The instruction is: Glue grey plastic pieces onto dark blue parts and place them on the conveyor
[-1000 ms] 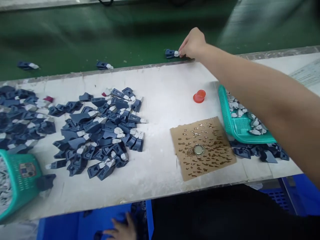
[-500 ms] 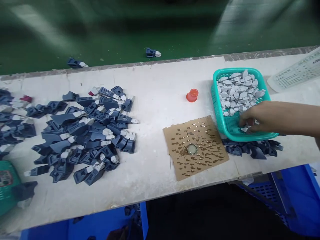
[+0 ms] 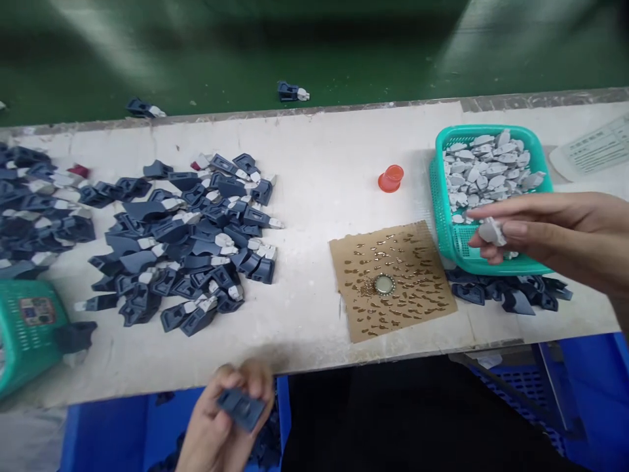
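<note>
Between thumb and fingers, my right hand (image 3: pixel 545 229) pinches a small light-grey plastic part (image 3: pixel 492 231). It is held over the front of a teal basket (image 3: pixel 496 265) with many similar grey parts (image 3: pixel 484 167) inside. At the table's front edge my left hand (image 3: pixel 228 413) grips a dark blue plastic part (image 3: pixel 242 408), with a recessed side turned up. Left of the middle lies a pile of dark blue parts (image 3: pixel 196 229), several with grey pieces fitted at one end. Brown cardboard (image 3: pixel 356 259) with rows of shiny brown drops carries a metal bottle cap (image 3: pixel 384 284).
A small red cup (image 3: pixel 392 178) stands behind the cardboard. Dark blue parts (image 3: pixel 518 298) lie before the teal basket. Another teal basket (image 3: pixel 34 334) is at the left edge. Blue bins (image 3: pixel 108 432) sit below the table (image 3: pixel 304 262). A translucent printed container (image 3: pixel 590 151) stands far right.
My right hand has lifted out of the basket with a grey part. My left hand has come into view from below, holding a dark blue part. The view has shifted slightly.
</note>
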Tool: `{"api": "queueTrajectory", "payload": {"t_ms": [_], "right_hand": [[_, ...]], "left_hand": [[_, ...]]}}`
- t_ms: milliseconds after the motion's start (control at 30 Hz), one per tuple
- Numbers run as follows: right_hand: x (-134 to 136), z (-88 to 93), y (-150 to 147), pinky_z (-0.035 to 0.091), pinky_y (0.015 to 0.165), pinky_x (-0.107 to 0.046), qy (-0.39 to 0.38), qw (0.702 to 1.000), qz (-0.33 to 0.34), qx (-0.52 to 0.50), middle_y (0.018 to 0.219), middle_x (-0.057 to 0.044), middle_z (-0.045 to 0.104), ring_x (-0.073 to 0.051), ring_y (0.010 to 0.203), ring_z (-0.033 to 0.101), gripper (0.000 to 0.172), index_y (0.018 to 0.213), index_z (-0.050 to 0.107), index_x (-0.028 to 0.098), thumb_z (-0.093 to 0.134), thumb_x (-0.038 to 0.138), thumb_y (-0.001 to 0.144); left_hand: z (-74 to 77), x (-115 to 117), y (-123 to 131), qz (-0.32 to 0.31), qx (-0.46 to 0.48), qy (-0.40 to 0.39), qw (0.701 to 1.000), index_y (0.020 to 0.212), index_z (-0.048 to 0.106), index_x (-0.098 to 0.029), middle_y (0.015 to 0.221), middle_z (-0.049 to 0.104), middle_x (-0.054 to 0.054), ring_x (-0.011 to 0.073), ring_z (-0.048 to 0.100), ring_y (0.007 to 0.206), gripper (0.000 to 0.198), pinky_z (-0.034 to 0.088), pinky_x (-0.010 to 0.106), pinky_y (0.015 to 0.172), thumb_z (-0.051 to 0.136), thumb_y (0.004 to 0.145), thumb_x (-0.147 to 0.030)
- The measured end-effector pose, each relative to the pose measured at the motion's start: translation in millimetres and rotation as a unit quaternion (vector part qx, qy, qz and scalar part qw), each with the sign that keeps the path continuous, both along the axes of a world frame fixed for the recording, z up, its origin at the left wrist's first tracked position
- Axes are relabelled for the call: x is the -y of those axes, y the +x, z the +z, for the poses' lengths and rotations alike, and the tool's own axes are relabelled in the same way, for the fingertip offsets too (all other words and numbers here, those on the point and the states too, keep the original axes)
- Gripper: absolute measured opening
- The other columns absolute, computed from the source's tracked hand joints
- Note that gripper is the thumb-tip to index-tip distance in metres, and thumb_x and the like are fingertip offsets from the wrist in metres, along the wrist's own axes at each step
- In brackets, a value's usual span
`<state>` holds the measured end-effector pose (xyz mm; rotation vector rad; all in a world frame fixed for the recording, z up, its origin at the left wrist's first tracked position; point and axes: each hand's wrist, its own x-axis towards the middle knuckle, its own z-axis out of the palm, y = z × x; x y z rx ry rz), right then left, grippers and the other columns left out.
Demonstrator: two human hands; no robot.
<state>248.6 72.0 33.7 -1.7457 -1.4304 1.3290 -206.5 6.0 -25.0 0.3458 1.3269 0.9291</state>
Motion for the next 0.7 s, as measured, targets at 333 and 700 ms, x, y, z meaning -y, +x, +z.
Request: {"api": "queueTrajectory", "payload": {"t_ms": [333,700], "right_hand": [[3.7,-16.6,-61.0,0.061,0.059,-0.020,-0.046,0.987,-0.029,-0.153,0.078,-0.005,0.069,-0.016,0.068,0.066,0.020,0.094,0.074,0.026,0.080,0.044,0.089],[19.4,-27.5,-76.0,0.067,0.068,-0.026,0.034,0.998,0.038,-0.035,0.106,-0.004,0.074,-0.027,0.098,0.073,0.020,0.103,0.078,0.036,0.084,0.040,0.084]], "left_hand": [[10.3,-45.2,121.1,-0.051,0.343,-0.030,0.937,0.108,0.078,-0.025,0.095,0.067,0.002,0.0118,0.070,0.090,0.023,0.059,0.019,0.076,0.081,0.086,-0.029],[0.9,-39.1,109.5,-0.060,0.292,0.023,0.954,0.111,0.076,-0.024,0.083,0.063,-0.002,0.0059,0.061,0.068,0.039,0.046,0.015,0.058,0.089,0.075,-0.018]]}}
